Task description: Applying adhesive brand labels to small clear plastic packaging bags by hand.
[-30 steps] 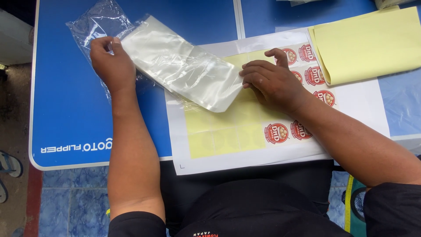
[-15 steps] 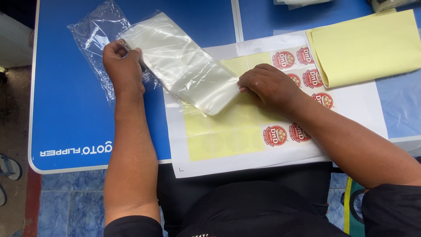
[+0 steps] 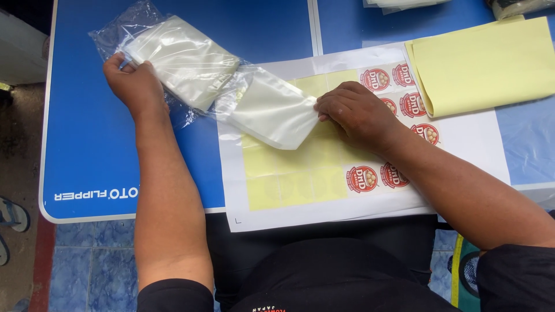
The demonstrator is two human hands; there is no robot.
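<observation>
My left hand (image 3: 134,84) grips the left end of a stack of clear plastic bags (image 3: 182,55) lying in an open clear wrapper on the blue table (image 3: 87,162). My right hand (image 3: 358,112) pinches the right edge of one clear bag (image 3: 272,110), which lies apart from the stack and over a sticker sheet (image 3: 289,173). The sheet has yellow backing where stickers are gone and several round red stickers (image 3: 362,178) along its right side.
A pile of yellow backing sheets (image 3: 485,63) lies at the upper right. More clear bags (image 3: 399,3) show at the top edge. The table's front edge runs near my lap; blue floor tiles and a sandal (image 3: 11,214) are at left.
My right hand has drawn one bag rightward off the stack onto the sticker sheet. My left hand has shifted slightly and holds the stack back.
</observation>
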